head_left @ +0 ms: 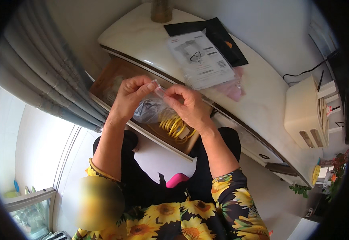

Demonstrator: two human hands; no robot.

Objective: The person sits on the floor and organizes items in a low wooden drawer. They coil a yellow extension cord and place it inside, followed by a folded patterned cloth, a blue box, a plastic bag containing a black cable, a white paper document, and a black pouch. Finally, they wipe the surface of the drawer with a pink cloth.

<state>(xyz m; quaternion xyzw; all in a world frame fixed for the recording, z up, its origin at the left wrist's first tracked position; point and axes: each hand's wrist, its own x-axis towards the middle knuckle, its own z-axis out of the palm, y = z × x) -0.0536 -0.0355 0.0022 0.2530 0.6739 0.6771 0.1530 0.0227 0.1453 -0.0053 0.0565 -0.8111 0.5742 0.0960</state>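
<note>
Above an open drawer (102, 78), my left hand (128, 96) pinches the top edge of a clear plastic bag (147, 112) between thumb and fingers. My right hand (189, 107) grips the same edge a little to the right, its fingers curled. Dark, cable-like shapes show through the plastic below my hands, but I cannot tell exactly what they are. In the drawer's right part lies a coiled yellow cable (174, 128), close under my right hand. Pale coiled items in the left part are partly hidden by my left hand.
On the cabinet top (138, 40) lie a printed sheet in a clear sleeve (200, 60), a black folder (236, 56) and pinkish plastic (235, 86). A brown jar (161, 11) stands behind; a cream box (302, 112) stands right. Grey curtains (42, 68) hang left.
</note>
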